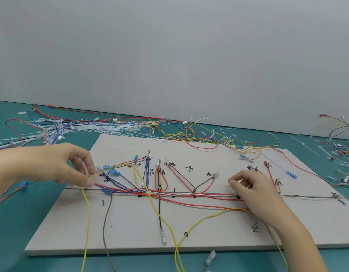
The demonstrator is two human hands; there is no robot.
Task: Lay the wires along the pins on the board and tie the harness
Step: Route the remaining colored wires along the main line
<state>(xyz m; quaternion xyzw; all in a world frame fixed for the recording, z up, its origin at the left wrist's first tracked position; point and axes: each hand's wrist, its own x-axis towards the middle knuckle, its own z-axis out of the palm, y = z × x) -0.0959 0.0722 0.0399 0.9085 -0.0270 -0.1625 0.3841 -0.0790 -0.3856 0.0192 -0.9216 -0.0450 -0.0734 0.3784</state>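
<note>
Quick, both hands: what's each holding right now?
Left hand: pinching the yellow wire.
Right hand: fingers curled down on the wire bundle; grip unclear.

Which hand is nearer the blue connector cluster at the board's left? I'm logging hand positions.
Left. The left hand pinches a yellow wire right beside the blue connectors; the right hand rests on the wire bundle far to their right.

Left hand (57, 165) raised, fingers curled, thumb and forefinger pinching; right hand (254, 190) lowered, fingers curled.
</note>
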